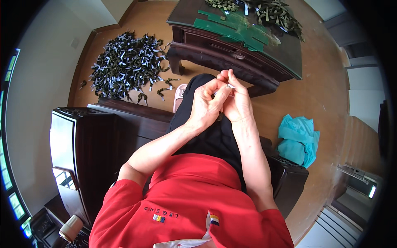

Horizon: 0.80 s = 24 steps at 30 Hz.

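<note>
Nearest the camera is the red short-sleeved shirt (190,198) at 6 o'clock, above black trousers (182,109). Just off centre, toward 1 o'clock, the two bare hands meet over the lap: the left hand (206,103) has thumb and forefinger pinched at a small white strip (231,86), while the right hand (238,103) cups close beside it, its fingertips gathered at a thin dark thread (232,65). The fingers hide much of the work, so how strip and thread join I cannot tell. The thread runs toward the dark wooden table (186,35) at 1 o'clock, where stepped green sheets (223,31) lie before a tangle of olive straps (275,13). At 10 o'clock a broad heap of dark, white-tagged webbing pieces (124,68) covers the floor (331,132), with loose ones near a pale pink slipper (179,97) at 11. A crumpled turquoise bag (300,140) sits around 3 o'clock.
</note>
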Available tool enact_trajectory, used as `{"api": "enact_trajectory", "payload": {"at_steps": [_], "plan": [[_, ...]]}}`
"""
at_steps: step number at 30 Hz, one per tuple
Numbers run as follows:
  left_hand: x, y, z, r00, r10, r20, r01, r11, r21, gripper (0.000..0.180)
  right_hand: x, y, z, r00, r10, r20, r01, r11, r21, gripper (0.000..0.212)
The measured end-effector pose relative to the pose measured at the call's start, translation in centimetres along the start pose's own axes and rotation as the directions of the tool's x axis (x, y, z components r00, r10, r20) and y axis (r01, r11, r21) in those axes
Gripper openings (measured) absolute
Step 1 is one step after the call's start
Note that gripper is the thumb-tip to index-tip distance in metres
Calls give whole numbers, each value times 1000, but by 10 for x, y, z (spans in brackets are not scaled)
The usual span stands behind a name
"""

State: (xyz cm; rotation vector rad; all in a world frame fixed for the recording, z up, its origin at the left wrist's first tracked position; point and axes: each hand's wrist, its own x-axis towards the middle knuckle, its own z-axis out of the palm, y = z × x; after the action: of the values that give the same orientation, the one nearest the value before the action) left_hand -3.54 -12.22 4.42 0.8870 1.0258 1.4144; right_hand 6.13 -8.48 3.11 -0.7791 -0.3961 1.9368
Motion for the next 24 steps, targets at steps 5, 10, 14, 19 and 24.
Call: {"api": "enact_trajectory", "payload": {"at_steps": [5,10,14,19,24], "plan": [[-3,0,-16,987,-161,13,160,986,42,20,-8,-5,-9,999,35,-20,-38,990,-135,36],[-19,1,-34,928,-361,96,364,931,-15,22,-47,-10,-41,922,-211,-323,19,860,-509,45],[-28,5,-32,881,-428,202,442,896,-29,23,-78,-23,-4,785,-387,485,511,-39,-859,48],[-21,29,-1,814,-404,417,331,913,238,29,-81,-76,-14,771,-88,631,576,-327,-749,25],[5,75,24,733,-409,544,32,819,572,27,-87,-131,19,783,-2,623,529,-525,-667,10]]}}
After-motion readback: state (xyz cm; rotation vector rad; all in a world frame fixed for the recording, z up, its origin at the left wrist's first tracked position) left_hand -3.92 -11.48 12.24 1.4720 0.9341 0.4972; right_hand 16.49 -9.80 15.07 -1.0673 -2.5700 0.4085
